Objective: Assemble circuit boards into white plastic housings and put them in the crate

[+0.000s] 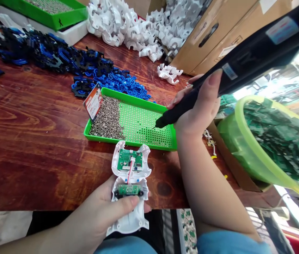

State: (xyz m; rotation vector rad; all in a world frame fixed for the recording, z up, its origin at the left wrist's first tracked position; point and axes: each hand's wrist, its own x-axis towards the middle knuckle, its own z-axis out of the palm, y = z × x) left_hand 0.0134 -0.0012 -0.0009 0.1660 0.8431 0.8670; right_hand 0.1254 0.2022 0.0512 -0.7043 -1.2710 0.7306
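Note:
My left hand [112, 208] grips a white plastic housing [130, 222] at the table's front edge, thumb pressed across it. A small circuit board [128, 189] sits inside this half. Red and white wires [130, 171] link it to a second white shell [146, 160], which carries a larger green circuit board [124, 158]. Wrapped around a black electric screwdriver [234, 63] is my right hand [201, 106]. The tool slants down to the left, its bit over the perforated part of a green screw tray [130, 143]. Loose screws [104, 120] fill the tray's left side.
Blue rings [123, 83] and black-and-blue parts [56, 53] lie behind the tray. White shells [128, 24] are heaped at the back by a cardboard box [218, 31]. A yellow-green basin [234, 141] of green boards stands right. A card [93, 102] leans in the tray.

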